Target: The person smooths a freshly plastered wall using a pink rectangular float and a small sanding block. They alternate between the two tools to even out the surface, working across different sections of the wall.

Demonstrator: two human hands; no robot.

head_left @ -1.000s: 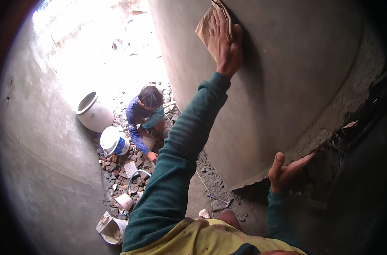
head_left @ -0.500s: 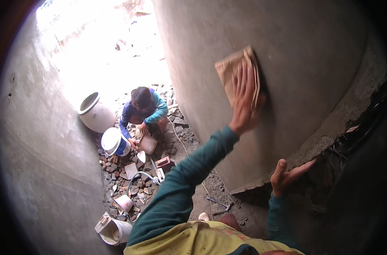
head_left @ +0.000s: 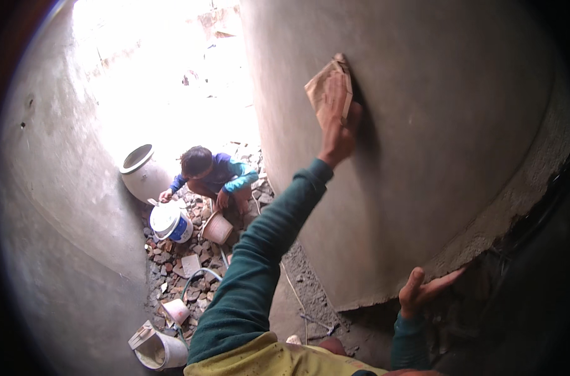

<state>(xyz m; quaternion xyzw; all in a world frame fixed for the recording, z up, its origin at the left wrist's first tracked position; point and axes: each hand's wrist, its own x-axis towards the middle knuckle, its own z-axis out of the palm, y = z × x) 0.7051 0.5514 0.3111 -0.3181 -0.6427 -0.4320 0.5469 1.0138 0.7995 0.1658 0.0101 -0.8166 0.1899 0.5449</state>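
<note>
My left hand presses a folded piece of brown paper flat against the smooth grey plastered wall. Its fingers lie over the paper, and a dark shadow falls on the wall just right of it. Lower down, my right hand is at the wall's rough bottom edge. Its thumb points up and its fingers stretch out to the right along that edge, with nothing seen in them.
A person squats on rubble beside a lidded white bucket and a tilted tub. Behind stands a pale round pot. Nearer are a small pinkish bucket, a white bucket and a hose.
My left hand has slid the brown paper up and slightly left on the wall. My right hand stays at the bottom edge. The squatting person's hand has moved from the tub to above the lidded bucket.
</note>
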